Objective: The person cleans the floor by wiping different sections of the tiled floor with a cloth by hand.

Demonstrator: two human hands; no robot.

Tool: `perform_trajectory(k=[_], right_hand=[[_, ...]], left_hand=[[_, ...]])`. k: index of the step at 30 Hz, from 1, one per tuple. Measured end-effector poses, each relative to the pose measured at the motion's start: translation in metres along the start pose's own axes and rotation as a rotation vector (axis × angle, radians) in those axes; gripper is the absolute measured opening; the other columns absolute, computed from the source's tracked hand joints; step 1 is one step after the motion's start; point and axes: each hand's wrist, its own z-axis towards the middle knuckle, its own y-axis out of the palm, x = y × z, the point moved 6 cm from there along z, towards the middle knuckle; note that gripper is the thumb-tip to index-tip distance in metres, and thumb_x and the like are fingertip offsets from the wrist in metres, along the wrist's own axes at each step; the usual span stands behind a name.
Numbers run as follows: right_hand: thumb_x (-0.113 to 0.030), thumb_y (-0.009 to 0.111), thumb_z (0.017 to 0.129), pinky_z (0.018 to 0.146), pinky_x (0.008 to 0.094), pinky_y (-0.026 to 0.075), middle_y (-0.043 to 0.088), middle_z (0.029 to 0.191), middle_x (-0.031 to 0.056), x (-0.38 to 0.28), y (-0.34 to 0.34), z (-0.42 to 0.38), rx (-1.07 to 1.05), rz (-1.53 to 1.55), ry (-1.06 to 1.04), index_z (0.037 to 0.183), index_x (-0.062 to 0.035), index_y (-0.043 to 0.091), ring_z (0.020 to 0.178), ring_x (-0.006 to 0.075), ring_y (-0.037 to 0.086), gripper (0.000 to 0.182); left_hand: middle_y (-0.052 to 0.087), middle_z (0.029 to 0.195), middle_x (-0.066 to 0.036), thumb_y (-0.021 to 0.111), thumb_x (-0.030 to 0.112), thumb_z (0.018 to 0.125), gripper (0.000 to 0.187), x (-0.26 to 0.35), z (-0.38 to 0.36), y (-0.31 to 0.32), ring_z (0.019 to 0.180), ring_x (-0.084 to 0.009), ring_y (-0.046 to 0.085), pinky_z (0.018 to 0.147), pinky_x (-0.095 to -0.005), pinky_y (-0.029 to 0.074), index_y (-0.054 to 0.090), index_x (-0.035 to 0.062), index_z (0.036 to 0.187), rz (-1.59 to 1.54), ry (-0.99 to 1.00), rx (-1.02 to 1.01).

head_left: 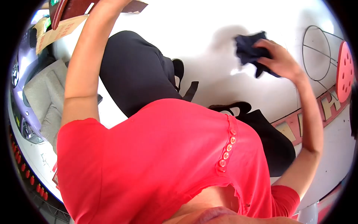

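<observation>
My right hand [278, 59] is closed around a crumpled dark navy cloth [249, 47], which hangs in loose folds above the white floor. The hand and cloth are slightly blurred. On the other side, my left forearm [95, 48] reaches up past the top edge of the view, so its fingers are out of sight. Beside that wrist is a dark red, smooth-surfaced piece of furniture [74, 9], only partly visible.
Close by on the right stands a round red stool [345, 71] with a metal ring frame [317, 52]. A cardboard piece [61, 31], a grey seat [46, 97] and a purple car [28, 115] are at left. A lettered mat [298, 128] lies right.
</observation>
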Motion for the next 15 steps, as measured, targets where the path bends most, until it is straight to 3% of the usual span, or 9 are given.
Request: perform_trajectory(k=[3, 5, 6, 8, 10, 11, 12, 14, 15], right_hand=[[-0.012, 0.072, 0.078, 0.094, 0.0415, 0.05, 0.062, 0.112, 0.0152, -0.056, 0.066, 0.073, 0.104, -0.253, -0.295, 0.119, -0.0106, 0.063, 0.109, 0.0348, 0.059, 0.042], [-0.011, 0.069, 0.081, 0.096, 0.0427, 0.051, 0.054, 0.129, 0.0114, -0.071, 0.132, 0.126, 0.129, -0.466, -0.11, 0.127, -0.0157, 0.062, 0.118, 0.033, 0.055, 0.047], [-0.014, 0.067, 0.084, 0.099, 0.0504, 0.049, 0.045, 0.142, 0.0097, -0.084, 0.161, 0.149, 0.056, -0.547, 0.022, 0.137, -0.0216, 0.057, 0.131, 0.0315, 0.046, 0.054], [-0.02, 0.065, 0.088, 0.105, 0.0619, 0.04, 0.033, 0.155, 0.0069, -0.095, 0.203, 0.175, 0.407, -0.596, -0.139, 0.143, -0.028, 0.052, 0.143, 0.0323, 0.032, 0.056], [-0.029, 0.068, 0.088, 0.111, 0.067, 0.03, 0.03, 0.159, 0.0033, -0.088, 0.231, 0.186, 0.356, -0.582, -0.206, 0.145, -0.0323, 0.049, 0.148, 0.0317, 0.022, 0.06], [-0.037, 0.07, 0.086, 0.114, 0.0663, 0.025, 0.03, 0.158, -0.0005, -0.079, 0.235, 0.186, 0.337, -0.609, -0.225, 0.143, -0.0323, 0.051, 0.149, 0.0293, 0.022, 0.061], [-0.025, 0.052, 0.097, 0.113, 0.0665, 0.026, 0.032, 0.158, -0.0003, -0.067, 0.236, 0.186, 0.314, -0.587, -0.24, 0.141, -0.0294, 0.054, 0.15, 0.0275, 0.021, 0.044], [-0.026, 0.074, 0.079, 0.109, 0.0607, 0.037, 0.039, 0.152, -0.0025, -0.033, 0.218, 0.18, 0.472, -0.58, -0.231, 0.137, -0.028, 0.055, 0.145, 0.0252, 0.03, 0.061], [-0.02, 0.073, 0.077, 0.105, 0.0571, 0.041, 0.043, 0.148, -0.0014, -0.005, 0.198, 0.18, 0.571, -0.549, -0.189, 0.133, -0.0259, 0.058, 0.142, 0.0257, 0.034, 0.058]], left_hand=[[0.069, 0.118, -0.012, 0.059, 0.007, 0.095, 0.039, -0.003, -0.003, -0.008, 0.106, -0.0119, 0.062, 0.093, -0.0255, 0.048, 0.057, -0.0037, 0.132, 0.009, 0.007, 0.027], [0.07, 0.116, -0.01, 0.059, 0.005, 0.095, 0.038, -0.003, -0.005, -0.014, 0.104, -0.0098, 0.061, 0.092, -0.0229, 0.046, 0.057, -0.0034, 0.133, -0.006, 0.033, 0.1], [0.07, 0.116, -0.01, 0.058, 0.005, 0.095, 0.038, -0.006, -0.006, -0.016, 0.104, -0.0093, 0.061, 0.092, -0.0224, 0.046, 0.057, -0.0034, 0.133, -0.014, 0.036, 0.124], [0.07, 0.116, -0.009, 0.059, 0.005, 0.095, 0.039, 0.002, -0.011, -0.012, 0.103, -0.0081, 0.061, 0.091, -0.0221, 0.047, 0.057, -0.0032, 0.133, -0.037, 0.03, 0.1], [0.069, 0.116, -0.009, 0.059, 0.004, 0.094, 0.04, -0.001, -0.016, -0.005, 0.101, -0.0083, 0.061, 0.089, -0.0225, 0.048, 0.057, -0.0034, 0.133, -0.023, -0.086, 0.054], [0.069, 0.116, -0.009, 0.059, 0.004, 0.094, 0.04, -0.009, -0.016, -0.003, 0.1, -0.0085, 0.061, 0.087, -0.0229, 0.05, 0.057, -0.0034, 0.133, -0.055, -0.131, 0.021], [0.069, 0.116, -0.009, 0.059, 0.004, 0.094, 0.04, -0.02, -0.017, -0.006, 0.1, -0.0085, 0.061, 0.087, -0.0229, 0.05, 0.057, -0.0034, 0.133, -0.064, -0.131, 0.024], [0.069, 0.115, -0.01, 0.058, 0.003, 0.094, 0.04, -0.029, -0.017, -0.002, 0.1, -0.0095, 0.061, 0.087, -0.0235, 0.05, 0.057, -0.0029, 0.134, -0.156, -0.123, -0.094], [0.069, 0.115, -0.01, 0.058, 0.002, 0.094, 0.04, -0.025, -0.025, -0.002, 0.098, -0.009, 0.061, 0.085, -0.023, 0.05, 0.057, -0.0027, 0.134, -0.091, -0.083, -0.074]])
